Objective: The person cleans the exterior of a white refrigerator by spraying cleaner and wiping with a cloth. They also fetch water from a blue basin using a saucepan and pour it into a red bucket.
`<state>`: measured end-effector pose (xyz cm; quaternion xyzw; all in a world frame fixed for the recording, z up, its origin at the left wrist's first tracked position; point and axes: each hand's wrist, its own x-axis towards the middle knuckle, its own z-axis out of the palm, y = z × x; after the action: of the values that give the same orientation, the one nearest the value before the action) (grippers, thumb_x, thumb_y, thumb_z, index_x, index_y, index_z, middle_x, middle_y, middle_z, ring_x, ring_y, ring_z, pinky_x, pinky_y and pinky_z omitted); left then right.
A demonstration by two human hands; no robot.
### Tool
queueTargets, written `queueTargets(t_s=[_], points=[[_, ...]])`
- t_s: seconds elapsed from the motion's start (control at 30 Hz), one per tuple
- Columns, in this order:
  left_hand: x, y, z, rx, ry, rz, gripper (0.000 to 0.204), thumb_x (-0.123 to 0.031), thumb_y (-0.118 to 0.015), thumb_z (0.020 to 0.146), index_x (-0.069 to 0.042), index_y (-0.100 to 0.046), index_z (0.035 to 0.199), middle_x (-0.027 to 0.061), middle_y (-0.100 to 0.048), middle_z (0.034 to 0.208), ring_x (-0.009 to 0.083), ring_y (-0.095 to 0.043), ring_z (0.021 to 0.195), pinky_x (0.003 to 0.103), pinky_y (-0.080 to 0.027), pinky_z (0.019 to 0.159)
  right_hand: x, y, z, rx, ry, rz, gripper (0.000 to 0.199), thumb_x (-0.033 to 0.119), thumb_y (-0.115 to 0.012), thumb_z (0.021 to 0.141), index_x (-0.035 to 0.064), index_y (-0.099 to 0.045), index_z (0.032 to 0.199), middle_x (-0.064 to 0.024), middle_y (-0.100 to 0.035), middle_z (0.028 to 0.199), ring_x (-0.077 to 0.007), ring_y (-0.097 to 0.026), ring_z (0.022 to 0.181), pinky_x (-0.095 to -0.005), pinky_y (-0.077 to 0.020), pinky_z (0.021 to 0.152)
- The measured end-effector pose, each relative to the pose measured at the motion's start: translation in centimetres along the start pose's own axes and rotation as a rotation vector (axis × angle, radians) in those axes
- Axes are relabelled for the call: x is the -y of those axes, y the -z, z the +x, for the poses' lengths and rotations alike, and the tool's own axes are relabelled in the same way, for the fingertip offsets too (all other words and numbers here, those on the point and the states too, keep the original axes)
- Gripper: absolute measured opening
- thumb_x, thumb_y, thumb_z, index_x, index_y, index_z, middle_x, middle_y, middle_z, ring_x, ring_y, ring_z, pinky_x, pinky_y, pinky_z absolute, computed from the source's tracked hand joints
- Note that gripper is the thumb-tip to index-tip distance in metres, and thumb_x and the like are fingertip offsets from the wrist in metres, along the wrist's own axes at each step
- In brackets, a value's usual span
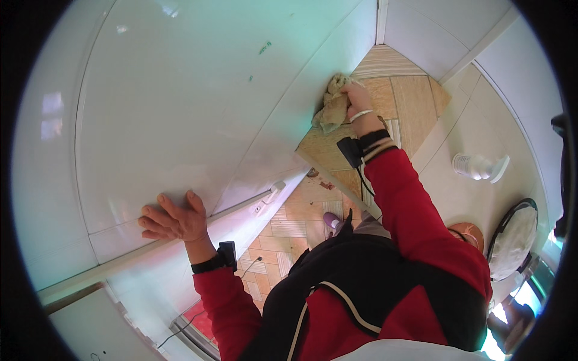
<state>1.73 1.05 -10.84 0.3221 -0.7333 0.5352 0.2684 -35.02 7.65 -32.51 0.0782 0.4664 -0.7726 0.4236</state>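
A crumpled beige cloth (332,107), stained brown and greenish in places, is bunched in my right hand (358,101). It lies where the wood-patterned ledge (415,105) meets the white panelled wall (180,108). The fingers on the far side of that hand are partly hidden by the cloth. To the left, my left hand (174,218) rests against the wall with its fingers spread, just above a white trim strip, and holds nothing. Both wrists carry black straps with small black devices.
A white spray bottle (478,167) lies on the pale tiled surface at right, near an orange bowl-like object (468,233) and a dark-rimmed round object (512,239). A socket with a plug (268,200) juts from the wall. Patterned floor (289,225) shows below, with a purple shoe (331,220).
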Motion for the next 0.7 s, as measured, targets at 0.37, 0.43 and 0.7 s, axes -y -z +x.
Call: queueTargets(t_s=[0.37,0.43,0.7], points=[[-0.2,0.3,0.3,-0.035,-0.033,-0.015,0.056,-0.044,-0.046,0.081,-0.009,-0.038,0.124,0.0175,-0.027,0.134,0.0369,-0.021,0.124,0.054,-0.016,0.094,3.9,-4.3,-4.2,0.227,0.134,0.272,0.031,0.013,-0.058,0.08,-0.003,-0.052,0.106,-0.0091,-0.056,0.098,-0.0184,-0.056,0.083,-0.0298,-0.0486,0.068],[-0.3,0.4,0.2,-0.019,-0.023,0.005,0.055,-0.043,-0.047,0.081,-0.009,-0.038,0.124,0.0176,-0.027,0.134,0.037,-0.021,0.124,0.055,-0.017,0.093,3.9,-4.7,-3.8,0.187,0.126,0.194,0.033,0.016,-0.061,0.079,-0.0031,-0.053,0.104,-0.0086,-0.057,0.094,-0.0175,-0.056,0.08,-0.0288,-0.0481,0.065],[-0.3,0.3,0.1,-0.023,-0.024,-0.067,0.052,-0.043,-0.042,0.084,-0.007,-0.043,0.122,0.0196,-0.029,0.134,0.0402,-0.016,0.129,0.054,-0.001,0.103,5.3,-3.4,-6.0,-0.039,0.627,-0.785,0.03,0.019,-0.066,0.07,-0.0022,-0.061,0.091,-0.0074,-0.062,0.071,-0.0176,-0.057,0.063,-0.0272,-0.0473,0.059]])
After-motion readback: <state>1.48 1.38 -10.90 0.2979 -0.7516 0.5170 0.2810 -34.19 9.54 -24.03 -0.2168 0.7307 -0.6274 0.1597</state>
